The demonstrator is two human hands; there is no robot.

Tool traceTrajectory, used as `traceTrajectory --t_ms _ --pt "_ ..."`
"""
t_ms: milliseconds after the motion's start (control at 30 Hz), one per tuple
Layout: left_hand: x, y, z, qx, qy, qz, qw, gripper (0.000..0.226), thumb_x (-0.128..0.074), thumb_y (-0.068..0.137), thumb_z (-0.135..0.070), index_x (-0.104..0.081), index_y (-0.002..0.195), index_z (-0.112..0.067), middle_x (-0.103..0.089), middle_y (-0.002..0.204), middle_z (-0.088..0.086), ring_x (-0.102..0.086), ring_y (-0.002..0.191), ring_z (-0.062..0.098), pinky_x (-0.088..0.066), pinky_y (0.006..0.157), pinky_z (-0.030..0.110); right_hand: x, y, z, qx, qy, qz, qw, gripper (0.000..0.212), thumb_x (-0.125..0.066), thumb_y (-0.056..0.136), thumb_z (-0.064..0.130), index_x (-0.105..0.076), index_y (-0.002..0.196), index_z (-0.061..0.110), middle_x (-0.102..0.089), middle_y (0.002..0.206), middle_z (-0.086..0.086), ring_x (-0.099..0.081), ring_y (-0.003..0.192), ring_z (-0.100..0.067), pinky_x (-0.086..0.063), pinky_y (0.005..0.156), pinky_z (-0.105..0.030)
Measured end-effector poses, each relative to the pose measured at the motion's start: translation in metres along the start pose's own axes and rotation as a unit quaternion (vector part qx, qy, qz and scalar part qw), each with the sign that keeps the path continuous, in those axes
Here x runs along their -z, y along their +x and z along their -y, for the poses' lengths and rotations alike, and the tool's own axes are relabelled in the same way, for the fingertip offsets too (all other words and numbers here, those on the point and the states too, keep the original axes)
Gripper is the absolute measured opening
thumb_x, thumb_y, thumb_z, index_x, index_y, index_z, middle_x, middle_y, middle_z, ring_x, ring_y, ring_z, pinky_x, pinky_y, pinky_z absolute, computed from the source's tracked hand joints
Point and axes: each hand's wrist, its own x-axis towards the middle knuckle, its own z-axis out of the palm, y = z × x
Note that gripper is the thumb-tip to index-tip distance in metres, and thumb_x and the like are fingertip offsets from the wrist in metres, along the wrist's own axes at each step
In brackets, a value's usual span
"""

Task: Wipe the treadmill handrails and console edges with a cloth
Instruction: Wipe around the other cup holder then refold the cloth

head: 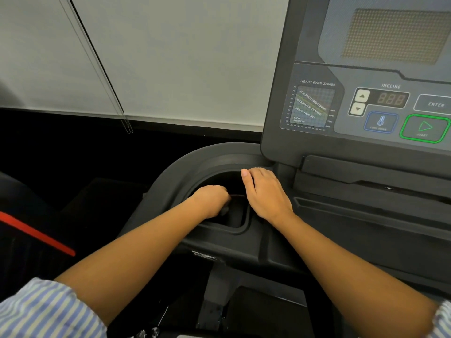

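Probably soft and limp, the cloth wants a bunched grip: your left hand curls round it, right hand rests with fingers together.

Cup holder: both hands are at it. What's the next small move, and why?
Probably sweep the left hand along the wall of the cup holder up to its rim. Down inside, it grips a dark wad, seemingly the cloth, while the right hand only rests on the rim.
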Motion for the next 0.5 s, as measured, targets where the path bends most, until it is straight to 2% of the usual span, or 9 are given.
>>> traceTrajectory --t_ms 100,200,367,500 --pt "0.003 -0.011 0.007 0.013 -0.02 0.054 0.998 0.021 -0.055 0.09 -0.025 -0.064 0.105 -0.012 -0.058 0.112 0.011 -0.057 0.098 0.03 -0.047 0.079 0.036 0.0 0.0 -0.002 -0.001 0.013 -0.007 1.0 0.046 -0.024 0.099 0.043 -0.06 0.104 0.015 -0.062 0.105 0.0 -0.051 0.106 -0.016 -0.042 0.092 -0.033" --pt "0.007 -0.02 0.012 0.007 -0.055 0.097 0.994 0.025 -0.053 0.091 -0.032 -0.066 0.099 -0.012 -0.06 0.102 0.008 -0.057 0.096 0.029 -0.047 0.081 0.036 0.0 0.0 -0.002 0.0 0.02 -0.01 1.0 0.047 -0.024 0.099 0.044 -0.06 0.103 0.015 -0.062 0.103 0.0 -0.052 0.105 -0.016 -0.042 0.091 -0.032" --pt "0.013 -0.019 0.011 -0.031 -0.137 0.143 0.98 0.026 -0.051 0.089 -0.009 -0.067 0.109 -0.016 -0.063 0.114 0.002 -0.056 0.107 0.019 -0.044 0.094 0.03 0.0 0.0 -0.001 -0.001 0.031 -0.014 0.999 0.047 -0.026 0.099 0.046 -0.06 0.107 0.016 -0.061 0.108 0.0 -0.05 0.109 -0.015 -0.041 0.093 -0.031" --pt "0.009 -0.012 -0.011 -0.044 -0.23 0.112 0.966 0.029 -0.055 0.085 -0.004 -0.067 0.109 -0.016 -0.066 0.111 0.0 -0.058 0.102 0.014 -0.043 0.092 0.025 0.0 0.001 0.0 -0.001 0.035 -0.011 0.999 0.049 -0.026 0.097 0.049 -0.06 0.11 0.016 -0.061 0.111 0.0 -0.049 0.112 -0.014 -0.04 0.097 -0.034"
